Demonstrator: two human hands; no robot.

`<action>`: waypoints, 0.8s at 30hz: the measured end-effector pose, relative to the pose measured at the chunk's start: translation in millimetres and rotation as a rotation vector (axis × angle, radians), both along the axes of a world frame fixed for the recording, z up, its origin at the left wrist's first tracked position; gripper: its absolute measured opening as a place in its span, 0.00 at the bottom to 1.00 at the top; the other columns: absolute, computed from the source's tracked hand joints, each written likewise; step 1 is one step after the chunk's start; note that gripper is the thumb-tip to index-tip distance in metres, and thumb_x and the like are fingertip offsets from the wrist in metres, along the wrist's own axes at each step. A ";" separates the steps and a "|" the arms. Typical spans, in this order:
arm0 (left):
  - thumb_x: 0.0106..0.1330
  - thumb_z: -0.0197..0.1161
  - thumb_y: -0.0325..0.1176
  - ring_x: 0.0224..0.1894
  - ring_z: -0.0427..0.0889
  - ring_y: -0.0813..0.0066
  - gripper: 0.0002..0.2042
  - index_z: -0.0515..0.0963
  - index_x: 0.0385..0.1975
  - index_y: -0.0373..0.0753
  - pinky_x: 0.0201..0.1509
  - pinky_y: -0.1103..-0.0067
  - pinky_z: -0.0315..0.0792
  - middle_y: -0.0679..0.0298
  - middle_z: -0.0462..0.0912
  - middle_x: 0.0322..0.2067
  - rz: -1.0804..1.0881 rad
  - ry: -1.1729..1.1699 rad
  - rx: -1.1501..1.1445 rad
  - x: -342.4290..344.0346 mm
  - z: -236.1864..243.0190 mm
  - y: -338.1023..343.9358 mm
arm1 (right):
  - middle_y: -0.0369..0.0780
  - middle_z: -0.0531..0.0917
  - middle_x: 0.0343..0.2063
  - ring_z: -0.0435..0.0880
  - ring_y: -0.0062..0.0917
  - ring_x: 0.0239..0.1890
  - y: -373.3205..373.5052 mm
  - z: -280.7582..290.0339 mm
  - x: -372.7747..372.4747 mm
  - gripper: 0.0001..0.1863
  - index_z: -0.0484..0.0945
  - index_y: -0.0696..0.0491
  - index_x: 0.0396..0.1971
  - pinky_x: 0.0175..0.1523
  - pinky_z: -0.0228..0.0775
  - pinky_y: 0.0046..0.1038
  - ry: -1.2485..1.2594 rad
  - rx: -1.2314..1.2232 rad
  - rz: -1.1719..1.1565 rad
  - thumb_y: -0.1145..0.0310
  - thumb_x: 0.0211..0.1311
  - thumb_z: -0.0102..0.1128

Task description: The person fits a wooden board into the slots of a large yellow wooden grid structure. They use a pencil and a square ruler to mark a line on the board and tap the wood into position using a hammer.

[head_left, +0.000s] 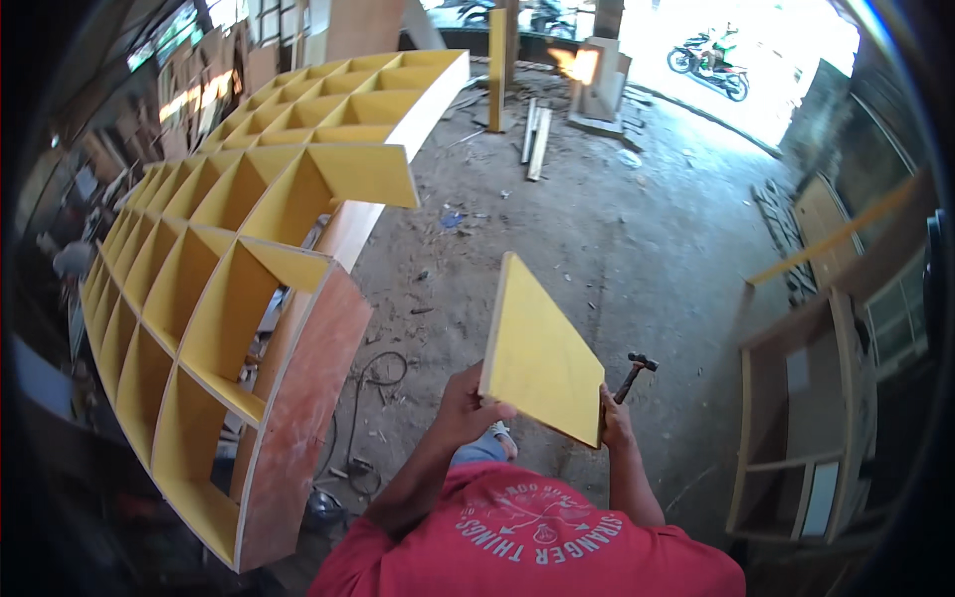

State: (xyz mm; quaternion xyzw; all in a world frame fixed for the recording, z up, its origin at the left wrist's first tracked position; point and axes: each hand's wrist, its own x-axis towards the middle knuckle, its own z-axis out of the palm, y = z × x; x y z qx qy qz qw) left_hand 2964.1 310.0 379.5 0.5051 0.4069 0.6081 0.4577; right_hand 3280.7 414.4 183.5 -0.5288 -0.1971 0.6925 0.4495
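A: where's that yellow board (542, 363), and what could go wrong?

B: up in front of me, right of the yellow shelving (301, 423); fingers of my left hand (464, 408) pinch its near left corner; those of my right hand (618, 422) wrap the hammer (638, 372) against its right edge; that doubled-up grip could slip, I reckon, dropping either.

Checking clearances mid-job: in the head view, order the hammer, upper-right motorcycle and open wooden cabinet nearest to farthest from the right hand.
1. Hammer: in the right hand.
2. Open wooden cabinet: on the right side.
3. Motorcycle: upper right, in the bright opening.
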 end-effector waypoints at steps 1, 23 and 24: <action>0.58 0.71 0.47 0.47 0.80 0.73 0.26 0.77 0.48 0.33 0.51 0.75 0.73 0.61 0.82 0.43 0.001 0.044 0.048 -4.4 8.7 20.4 | 0.36 0.83 0.27 0.84 0.23 0.26 23.3 2.0 -4.7 0.14 0.75 0.52 0.26 0.30 0.78 0.29 0.018 0.008 0.015 0.60 0.65 0.67; 0.69 0.56 0.32 0.41 0.86 0.65 0.14 0.74 0.51 0.32 0.45 0.69 0.84 0.56 0.83 0.41 0.554 -0.860 -0.463 -57.1 -126.1 222.7 | 0.37 0.79 0.21 0.76 0.22 0.23 397.7 58.8 -179.8 0.19 0.77 0.59 0.30 0.29 0.69 0.30 -0.654 0.247 0.606 0.55 0.67 0.62; 0.69 0.54 0.32 0.41 0.85 0.65 0.14 0.73 0.51 0.33 0.46 0.67 0.84 0.56 0.82 0.42 0.574 -0.883 -0.522 -63.3 -150.6 215.5 | 0.40 0.81 0.24 0.77 0.25 0.26 414.7 65.4 -187.9 0.18 0.78 0.60 0.31 0.33 0.70 0.33 -0.835 0.551 0.590 0.57 0.66 0.62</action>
